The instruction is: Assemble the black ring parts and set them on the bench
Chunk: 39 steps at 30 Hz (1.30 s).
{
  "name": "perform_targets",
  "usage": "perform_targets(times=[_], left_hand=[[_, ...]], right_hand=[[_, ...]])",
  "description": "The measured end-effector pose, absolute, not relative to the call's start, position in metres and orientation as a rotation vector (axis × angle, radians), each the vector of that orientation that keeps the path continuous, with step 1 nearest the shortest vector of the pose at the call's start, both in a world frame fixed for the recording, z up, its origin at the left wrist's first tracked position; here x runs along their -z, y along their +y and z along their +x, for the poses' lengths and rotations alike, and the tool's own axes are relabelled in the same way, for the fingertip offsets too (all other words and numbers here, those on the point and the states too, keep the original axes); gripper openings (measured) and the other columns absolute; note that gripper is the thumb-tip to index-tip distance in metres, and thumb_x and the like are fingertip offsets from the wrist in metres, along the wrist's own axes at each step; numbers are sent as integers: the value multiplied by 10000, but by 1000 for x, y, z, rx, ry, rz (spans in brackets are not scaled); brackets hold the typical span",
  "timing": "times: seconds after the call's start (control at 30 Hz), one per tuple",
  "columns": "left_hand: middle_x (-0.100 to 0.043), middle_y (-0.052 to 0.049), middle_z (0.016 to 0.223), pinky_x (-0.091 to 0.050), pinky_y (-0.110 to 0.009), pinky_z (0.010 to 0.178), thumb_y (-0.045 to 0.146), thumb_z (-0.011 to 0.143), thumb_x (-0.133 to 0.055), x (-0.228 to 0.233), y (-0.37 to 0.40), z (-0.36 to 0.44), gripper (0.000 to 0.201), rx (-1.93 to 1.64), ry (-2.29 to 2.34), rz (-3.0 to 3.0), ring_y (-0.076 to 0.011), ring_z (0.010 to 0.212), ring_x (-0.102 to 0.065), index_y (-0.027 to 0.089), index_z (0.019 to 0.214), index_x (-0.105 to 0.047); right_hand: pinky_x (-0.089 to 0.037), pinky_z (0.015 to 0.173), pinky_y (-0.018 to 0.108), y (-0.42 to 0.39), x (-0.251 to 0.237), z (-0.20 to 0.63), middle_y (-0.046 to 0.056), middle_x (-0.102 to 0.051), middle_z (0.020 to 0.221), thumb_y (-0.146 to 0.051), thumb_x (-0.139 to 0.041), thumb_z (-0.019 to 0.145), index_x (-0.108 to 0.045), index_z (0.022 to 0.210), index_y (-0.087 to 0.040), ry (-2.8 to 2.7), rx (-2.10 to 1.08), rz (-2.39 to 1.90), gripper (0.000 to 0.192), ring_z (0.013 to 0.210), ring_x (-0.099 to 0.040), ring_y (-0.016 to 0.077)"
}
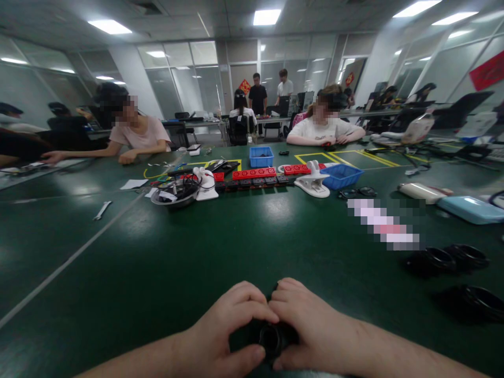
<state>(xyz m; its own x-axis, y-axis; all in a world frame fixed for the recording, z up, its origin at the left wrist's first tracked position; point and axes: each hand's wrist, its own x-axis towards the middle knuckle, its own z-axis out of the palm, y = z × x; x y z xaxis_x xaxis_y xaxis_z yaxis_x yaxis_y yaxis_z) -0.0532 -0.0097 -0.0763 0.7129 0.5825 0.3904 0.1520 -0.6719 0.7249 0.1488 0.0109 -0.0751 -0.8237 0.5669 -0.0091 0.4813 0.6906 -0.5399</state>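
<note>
The left hand (220,331) and right hand (311,325) are closed together around a small black round part (271,338), held between them just above the green desk (157,262). The part is judged rigid, light and smooth, best gripped by its outer rim; similar black rings (444,260) lie well off to the right.

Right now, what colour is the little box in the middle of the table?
Blue: the box shows best in the head view.

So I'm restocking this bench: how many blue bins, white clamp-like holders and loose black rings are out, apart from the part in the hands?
Blue bins: 2
White clamp-like holders: 2
Loose black rings: 3
Total: 7
</note>
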Motion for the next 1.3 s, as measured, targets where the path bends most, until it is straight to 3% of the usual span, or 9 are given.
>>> perform_targets(times=[0.1,0.2,0.37,0.6,0.7,0.83,1.03,1.13,1.3], left_hand=[[-561,-81,1050,-427,-353,821,211,869,-418,73,-8,-53,342,-795,468,2307,-210,934,-533,248,1204,-473],[-600,-82,993,-444,-337,773,202,853,-437,68,-8,-50,322,-773,495,2332,-200,864,-560,240,1161,-522],[-596,-77,937,-440,-322,737,348,887,-451,66,-8,-47,257,-734,590,2315,-194,832,-543,215,1081,-556],[-521,-48,866,-446,-312,705,653,779,-482,82,-11,-44,469,-796,797,2331,-192,786,-508,197,892,-501],[-515,-55,947,-449,-328,749,610,745,-574,93,-14,-45,463,-805,830,2378,-208,850,-510,211,961,-482],[-495,-91,1100,-438,-376,844,533,700,-667,98,-12,-50,640,-779,755,2404,-256,998,-495,243,1202,-394],[-583,-78,1169,-380,-411,943,350,864,-457,87,-6,-58,410,-725,453,2507,-257,1079,-528,289,1269,-423],[-597,-43,1187,-364,-410,963,240,886,-424,81,-7,-58,436,-628,395,2640,-231,1091,-542,332,1309,-376],[-640,-73,1107,-434,-361,881,221,930,-403,75,-9,-54,354,-680,371,2788,-201,984,-593,275,1280,-421]], right_hand=[[-330,714,305,10,74,148,3,-582,782,-404,-682,664,-575,795,-179,-2762,-798,-848,281,773,-499,159],[-337,701,294,10,73,148,2,-578,775,-406,-690,654,-566,772,-174,-2777,-790,-854,288,772,-503,159],[-338,688,287,11,73,149,4,-587,793,-408,-683,660,-588,816,-183,-2769,-779,-845,290,785,-509,166],[-333,691,298,11,76,148,13,-589,776,-415,-711,637,-586,833,-175,-2780,-776,-837,334,757,-503,172],[-338,707,300,10,73,147,9,-590,788,-387,-741,605,-592,873,-183,-2787,-789,-861,368,755,-507,172],[-337,750,327,9,71,146,18,-600,835,-381,-730,617,-584,988,-201,-2762,-822,-884,437,778,-511,183],[-340,709,304,10,75,147,8,-585,795,-425,-714,637,-588,846,-195,-2758,-783,-872,336,766,-506,176],[-344,703,296,10,78,148,-7,-559,733,-431,-695,648,-554,751,-182,-2764,-761,-847,304,731,-500,160],[-344,703,288,10,78,149,-10,-553,725,-372,-677,666,-538,746,-177,-2781,-730,-798,252,713,-500,147]])
